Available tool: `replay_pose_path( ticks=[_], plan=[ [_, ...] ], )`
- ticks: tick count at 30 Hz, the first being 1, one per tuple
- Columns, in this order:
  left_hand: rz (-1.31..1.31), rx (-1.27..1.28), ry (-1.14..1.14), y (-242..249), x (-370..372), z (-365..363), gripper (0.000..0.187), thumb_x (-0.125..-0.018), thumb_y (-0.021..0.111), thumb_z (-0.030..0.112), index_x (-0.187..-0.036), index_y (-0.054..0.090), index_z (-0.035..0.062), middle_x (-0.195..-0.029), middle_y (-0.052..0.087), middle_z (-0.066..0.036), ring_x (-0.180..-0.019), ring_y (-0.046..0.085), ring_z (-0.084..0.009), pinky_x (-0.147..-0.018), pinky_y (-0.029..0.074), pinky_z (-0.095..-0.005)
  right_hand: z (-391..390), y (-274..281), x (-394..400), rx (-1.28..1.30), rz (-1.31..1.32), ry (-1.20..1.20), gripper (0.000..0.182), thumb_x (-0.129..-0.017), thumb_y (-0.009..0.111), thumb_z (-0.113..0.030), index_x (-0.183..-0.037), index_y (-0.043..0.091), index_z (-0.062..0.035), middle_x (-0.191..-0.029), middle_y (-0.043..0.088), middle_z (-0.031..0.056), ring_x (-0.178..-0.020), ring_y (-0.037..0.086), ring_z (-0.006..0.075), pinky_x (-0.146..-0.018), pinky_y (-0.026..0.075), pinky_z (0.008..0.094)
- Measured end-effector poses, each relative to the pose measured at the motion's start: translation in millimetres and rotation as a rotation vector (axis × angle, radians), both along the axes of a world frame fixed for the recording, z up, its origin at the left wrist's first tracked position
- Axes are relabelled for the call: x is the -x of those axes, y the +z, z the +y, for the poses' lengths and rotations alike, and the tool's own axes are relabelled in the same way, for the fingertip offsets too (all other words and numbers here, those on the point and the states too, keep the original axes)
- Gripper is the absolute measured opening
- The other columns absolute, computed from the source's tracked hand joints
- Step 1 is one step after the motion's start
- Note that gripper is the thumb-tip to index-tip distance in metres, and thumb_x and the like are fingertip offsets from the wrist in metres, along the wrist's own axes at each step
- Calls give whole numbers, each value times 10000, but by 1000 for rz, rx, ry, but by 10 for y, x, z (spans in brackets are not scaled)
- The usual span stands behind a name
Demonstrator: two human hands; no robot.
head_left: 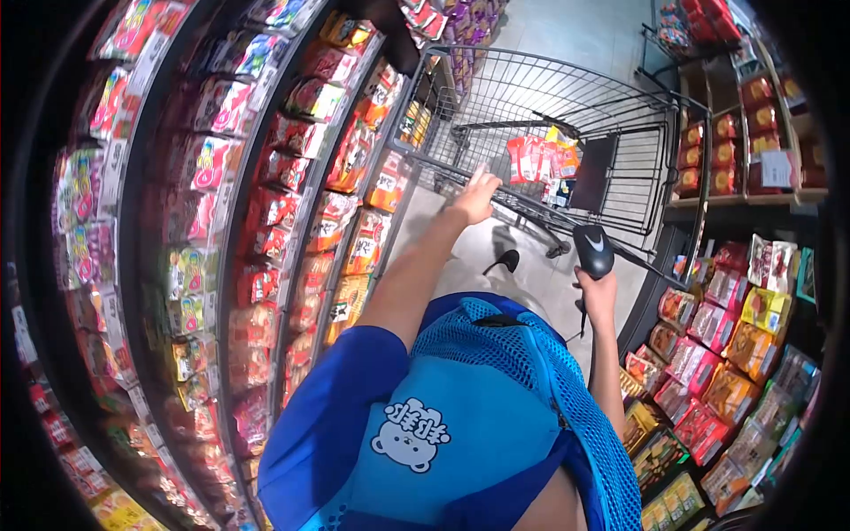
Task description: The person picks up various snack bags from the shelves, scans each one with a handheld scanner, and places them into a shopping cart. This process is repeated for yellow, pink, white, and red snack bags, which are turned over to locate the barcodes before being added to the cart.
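Note:
My left hand [476,198] is on the near handle bar of a black wire shopping cart [620,88], its fingers over the bar. In my right hand [598,296] is a black handheld barcode scanner [594,250], its head pointing forward, level with the cart's near right side. Inside the cart lie several red-and-white snack packets [529,159], a yellow packet [564,153] and a dark flat panel [594,173].
Tall shelves of bagged sweets and snacks [274,212] line the left side closely. On the right, a lower display holds packaged snacks [699,354], with boxed red goods [724,155] above. Grey tiled floor [425,234] shows under and behind the cart.

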State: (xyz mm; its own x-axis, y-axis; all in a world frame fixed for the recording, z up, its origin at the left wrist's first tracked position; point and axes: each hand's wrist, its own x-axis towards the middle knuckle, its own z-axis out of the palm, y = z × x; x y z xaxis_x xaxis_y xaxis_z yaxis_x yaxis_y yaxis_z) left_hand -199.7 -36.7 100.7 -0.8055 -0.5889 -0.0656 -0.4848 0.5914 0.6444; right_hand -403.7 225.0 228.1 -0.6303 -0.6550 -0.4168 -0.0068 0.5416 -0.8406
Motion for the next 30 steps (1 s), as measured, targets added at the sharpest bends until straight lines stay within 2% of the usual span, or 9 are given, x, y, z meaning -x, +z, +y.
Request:
replay_pose_path(
  ticks=[6, 7, 8, 10, 12, 19, 26, 27, 30],
  plan=[
    [64, -30, -60, 28, -392, 425, 577, -707, 581, -41, -1270, 478, 31, -1355, 446, -156, -1428, 204, -410, -1145, 299, -460, -208, -423, -153, -60, 34, 99, 385, -747, 704, -81, -1101, 561, -30, -888, 634, 62, -736, 628, 145, -568, 557, 294],
    [92, -9, -38, 6, -459, 517, 537, -708, 571, -67, -1229, 514, 49, -1314, 489, -150, -1406, 267, -404, -1123, 336, -461, -167, -497, -225, -49, 25, 85, 410, -742, 702, -77, -1122, 555, -34, -910, 630, 64, -744, 629, 151, -557, 559, 294],
    [38, -38, -67, 2, -538, 582, 571, -712, 563, -46, -1271, 474, 34, -1356, 443, -147, -1431, 214, -386, -1140, 307, -456, -118, -544, -319, -42, 16, 71, 435, -736, 699, -74, -1142, 548, -39, -931, 626, 67, -751, 630, 157, -546, 561, 294],
    [19, -42, -75, 17, -709, 746, 587, -718, 553, -40, -1291, 457, 43, -1363, 440, -142, -1435, 215, -366, -1124, 328, -455, -14, -567, -491, -71, 92, 105, 545, -724, 676, -52, -1242, 507, -51, -1005, 609, 84, -774, 633, 169, -539, 562, 295],
    [-28, -67, -74, 81, -892, 893, 602, -720, 550, -33, -1307, 446, 53, -1380, 428, -137, -1439, 212, -355, -1110, 344, -458, 61, -489, -653, -118, 130, 150, 560, -720, 669, -44, -1254, 502, -46, -956, 613, 87, -747, 632, 169, -545, 558, 294],
    [-127, -121, -177, 123, -1474, 1168, 707, -742, 553, -2, -1416, 357, 79, -1477, 329, -130, -1464, 152, -330, -1093, 326, -552, 410, -540, -1151, -155, 184, 118, 410, -729, 669, -56, -1112, 539, 9, -901, 631, 102, -692, 636, 177, -543, 581, 309],
    [-154, -106, -234, 100, -1920, 1404, 779, -750, 588, 39, -1468, 289, 84, -1526, 260, -113, -1480, 106, -306, -1102, 312, -529, 620, -489, -1713, -170, 220, 85, 449, -704, 659, -36, -1135, 537, -19, -887, 620, 88, -689, 631, 172, -548, 573, 301],
    [-210, -138, -246, 99, -1955, 1431, 799, -752, 600, 63, -1480, 272, 85, -1541, 240, -111, -1484, 94, -304, -1110, 300, -521, 653, -468, -1784, -161, 204, 87, 508, -701, 650, -24, -1191, 516, -35, -906, 609, 84, -703, 627, 170, -555, 573, 299],
    [-188, -130, -255, 116, -2079, 1499, 809, -754, 615, 83, -1482, 263, 84, -1542, 238, -103, -1485, 91, -299, -1110, 296, -523, 762, -547, -1932, -109, 207, 56, 766, -691, 647, 8, -1401, 381, -101, -780, 602, 72, -577, 580, 151, -523, 487, 304]
  ],
)
